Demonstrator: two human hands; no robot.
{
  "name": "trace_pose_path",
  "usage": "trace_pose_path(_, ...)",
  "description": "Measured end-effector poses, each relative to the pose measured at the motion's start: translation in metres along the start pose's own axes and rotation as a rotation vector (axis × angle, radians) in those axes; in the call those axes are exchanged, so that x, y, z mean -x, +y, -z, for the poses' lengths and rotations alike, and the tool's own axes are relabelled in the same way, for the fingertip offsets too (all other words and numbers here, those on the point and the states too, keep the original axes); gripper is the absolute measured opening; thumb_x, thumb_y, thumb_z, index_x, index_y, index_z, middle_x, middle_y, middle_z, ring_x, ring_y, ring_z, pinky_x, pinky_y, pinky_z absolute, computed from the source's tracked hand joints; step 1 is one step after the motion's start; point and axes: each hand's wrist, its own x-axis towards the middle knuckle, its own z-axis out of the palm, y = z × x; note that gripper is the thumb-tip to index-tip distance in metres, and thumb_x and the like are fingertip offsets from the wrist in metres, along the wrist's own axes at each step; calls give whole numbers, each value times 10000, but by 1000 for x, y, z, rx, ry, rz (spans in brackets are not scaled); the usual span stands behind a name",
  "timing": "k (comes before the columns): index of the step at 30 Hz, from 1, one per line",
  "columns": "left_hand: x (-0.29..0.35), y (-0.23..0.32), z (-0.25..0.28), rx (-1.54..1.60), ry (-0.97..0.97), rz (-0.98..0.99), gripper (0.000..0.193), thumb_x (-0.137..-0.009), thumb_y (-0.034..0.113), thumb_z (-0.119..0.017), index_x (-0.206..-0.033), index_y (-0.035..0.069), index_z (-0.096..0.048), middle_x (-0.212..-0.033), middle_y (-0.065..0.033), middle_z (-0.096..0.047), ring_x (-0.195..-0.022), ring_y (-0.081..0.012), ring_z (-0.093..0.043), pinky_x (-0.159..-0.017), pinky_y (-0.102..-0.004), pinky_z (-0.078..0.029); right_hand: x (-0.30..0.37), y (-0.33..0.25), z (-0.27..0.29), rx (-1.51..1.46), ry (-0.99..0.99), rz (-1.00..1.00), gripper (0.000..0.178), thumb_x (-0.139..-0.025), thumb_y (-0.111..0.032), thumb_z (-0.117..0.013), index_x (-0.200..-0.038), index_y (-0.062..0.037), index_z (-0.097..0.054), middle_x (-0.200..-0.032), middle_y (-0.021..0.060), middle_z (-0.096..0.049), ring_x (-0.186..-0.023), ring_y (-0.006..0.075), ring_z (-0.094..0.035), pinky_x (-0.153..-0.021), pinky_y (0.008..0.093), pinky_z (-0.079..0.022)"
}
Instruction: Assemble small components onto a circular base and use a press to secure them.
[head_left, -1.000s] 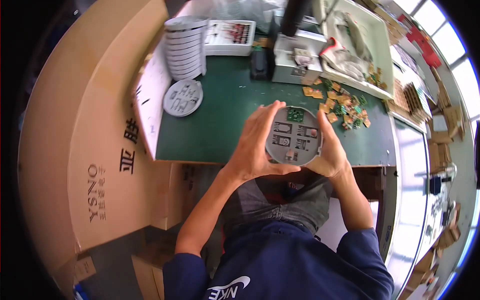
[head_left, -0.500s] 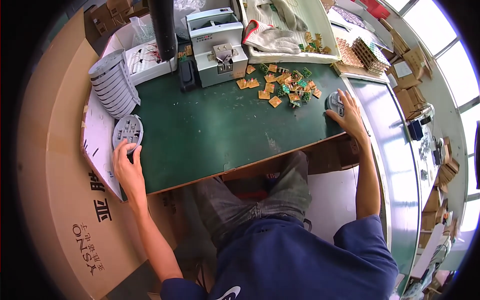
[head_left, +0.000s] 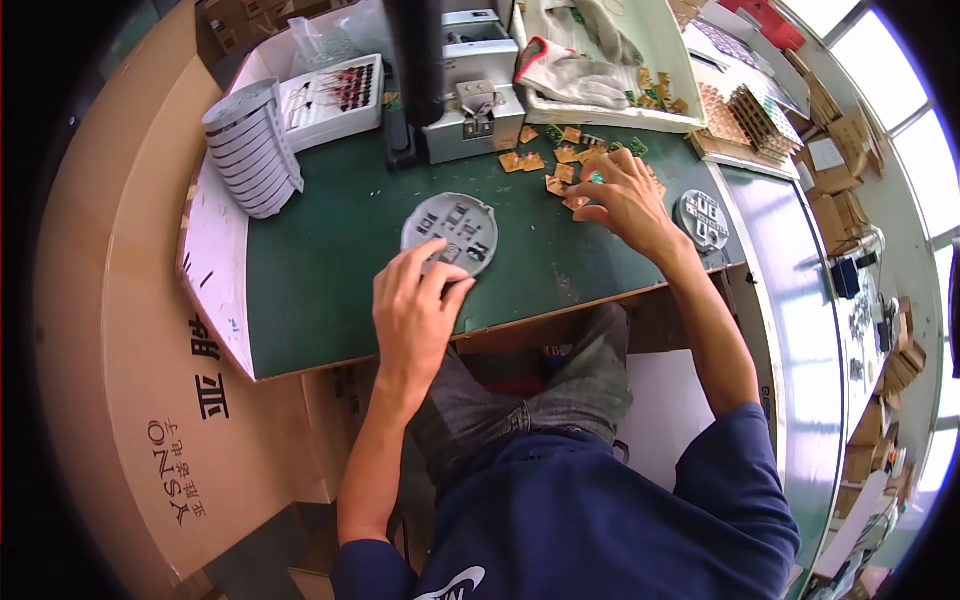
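Observation:
My left hand [head_left: 415,300] grips the near edge of a round grey plastic housing [head_left: 447,215] at the middle of the bench, fingers on its face and thumb at the rim. Cut-outs and small raised parts show on that face. Over the near edge of a pile of small circuit boards [head_left: 566,154], my right hand [head_left: 630,205] reaches with fingers bent and apart. Its thumb and index fingertip lie beside one small tan board [head_left: 576,203]; the hand hides part of the pile. A second round grey housing [head_left: 702,220] lies to the right of my right wrist.
A leaning stack of grey round housings [head_left: 250,150] stands at the left. Behind the green bench top [head_left: 330,270] are a white foam box with wired parts [head_left: 355,90], a grey machine [head_left: 470,135] and a tray [head_left: 610,118] with gloves [head_left: 570,72]. A dark post [head_left: 413,60] hangs in front.
My left hand has brought its housing from the left edge to the bench middle. My right hand has left the right-hand housing and moved left to the circuit boards. The view has shifted slightly.

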Motion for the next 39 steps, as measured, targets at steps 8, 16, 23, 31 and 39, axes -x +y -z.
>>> trace_pose_path(8,-33,-4,-4,-122,-108,137,942,-749,479,-877,-1466,19,-477,-1553,-262,-405,-1389,-411,-445,-1133,-486,-408,-7,4,-5,-181,-63,23,265,-802,-269,-809,-1042,-162,-777,-1100,7,-687,-1106,263,-559,-988,411,-457)
trace_pose_path(16,-37,-16,7,966,-336,476,944,-862,457,-770,-1570,-7,-351,-1589,-318,-352,-1437,-449,-411,-1159,-500,-398,-2,-18,7,-163,136,46,338,-807,-214,-832,-1117,-113,-743,-1008,37,-712,-1027,258,-599,-898,372,-489)
trace_pose_path(23,-23,-17,19,2351,-233,595,908,-944,582,-590,-1574,-18,-329,-1561,-360,-358,-1410,-501,-435,-1175,-561,-391,-1,-68,-4,-686,132,-317,328,-824,-145,-839,-1129,-87,-735,-1050,55,-718,-895,232,-627,-827,356,-516)
trace_pose_path(31,-20,-15,30,2612,-44,649,898,-969,583,-560,-1575,-28,-305,-1563,-393,-311,-1438,-540,-369,-1216,-626,-318,10,-76,-18,-616,106,-354,297,-848,-132,-815,-1118,-65,-711,-1035,55,-745,-948,254,-637,-833,367,-535)
trace_pose_path(39,-23,-12,33,2579,1,703,896,-971,591,-559,-1555,-45,-321,-1539,-386,-345,-1412,-529,-404,-1228,-634,-305,13,-69,-17,-554,106,-320,296,-841,-94,-799,-1125,-57,-725,-1038,73,-739,-924,245,-635,-840,360,-523)
